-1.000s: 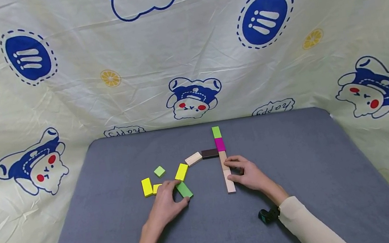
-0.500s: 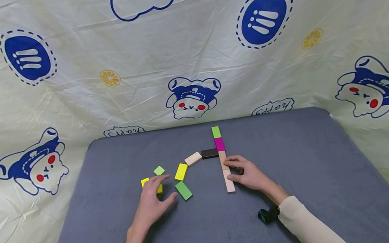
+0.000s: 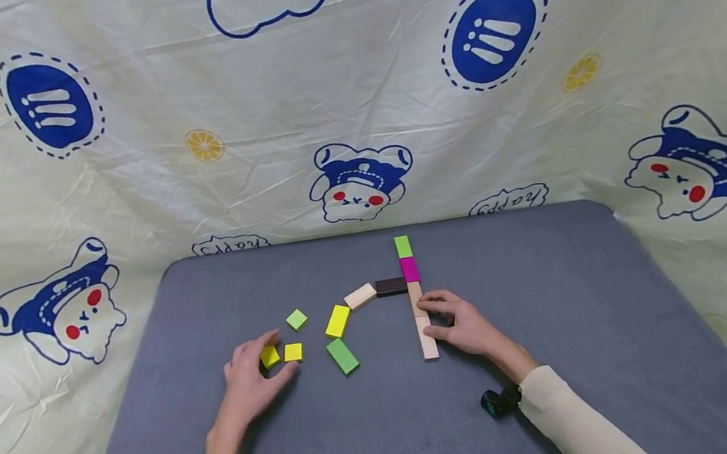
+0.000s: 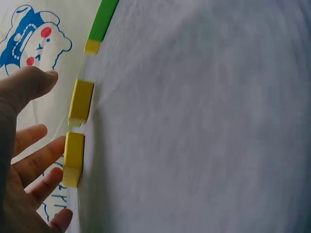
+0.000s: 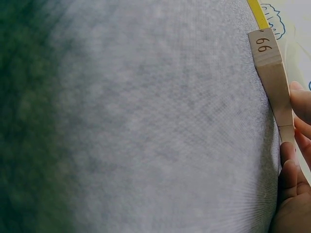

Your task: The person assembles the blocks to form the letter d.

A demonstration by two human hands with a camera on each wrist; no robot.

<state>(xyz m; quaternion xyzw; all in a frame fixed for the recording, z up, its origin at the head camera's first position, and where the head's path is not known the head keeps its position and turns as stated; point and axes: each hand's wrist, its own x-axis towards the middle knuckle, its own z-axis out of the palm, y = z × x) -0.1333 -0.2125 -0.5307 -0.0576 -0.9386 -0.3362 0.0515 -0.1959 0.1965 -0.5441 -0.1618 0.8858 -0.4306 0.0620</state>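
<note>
My left hand [image 3: 248, 379] reaches over the left side of the table, thumb and fingers spread about a yellow block [image 3: 270, 356] that it partly covers. A second yellow block [image 3: 293, 352] lies just beyond the thumb tip. In the left wrist view, a yellow block [image 4: 74, 158] appears against the fingers; whether they touch is unclear. My right hand [image 3: 464, 325] rests beside a straight column of blocks, fingertips at the pale wooden blocks [image 3: 428, 338]. One wooden block [image 5: 272, 77] bears the number 66 in the right wrist view. Neither hand grips anything.
A light green block [image 3: 296, 319] lies behind the yellow ones. A curve runs from a green block [image 3: 343, 356] through a yellow [image 3: 338, 321], a pale [image 3: 360, 296] and a black block [image 3: 390, 287] to the column. Magenta [image 3: 409, 269] and lime [image 3: 403, 246] blocks top it.
My left hand has left the green block and moved left to the yellow blocks. The green block now lies slightly apart from the yellow one above it. My right hand has stayed put.
</note>
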